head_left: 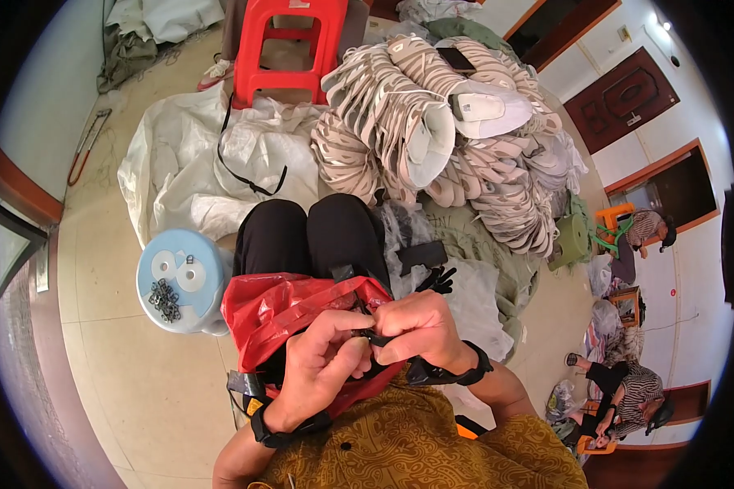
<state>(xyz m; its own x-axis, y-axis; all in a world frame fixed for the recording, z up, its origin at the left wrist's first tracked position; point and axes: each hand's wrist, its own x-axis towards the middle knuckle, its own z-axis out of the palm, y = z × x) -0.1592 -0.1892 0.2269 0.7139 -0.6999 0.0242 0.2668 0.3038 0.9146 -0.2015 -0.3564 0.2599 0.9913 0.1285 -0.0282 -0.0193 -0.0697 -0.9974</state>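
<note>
Both hands meet over my lap, fingertips pinched together around a short black strap (377, 337). My left hand (322, 363) grips it from the left with thumb and forefinger, and my right hand (426, 330) pinches it close by. A small dark piece may sit between the fingertips, but the fingers mostly hide it. Beneath the hands a red plastic sheet (261, 308) is spread over my thighs. To the left, a light blue round stool (152, 254) carries a little heap of small dark buckles (164, 300), with a single one lying apart.
Ahead rises a large pile of beige-and-white shoe uppers (383, 106), with a dark phone (457, 59) on top. White sacking (179, 155), a red stool (253, 49) and a black glove (438, 281) lie around me. Two people (628, 399) (646, 228) sit at the far right.
</note>
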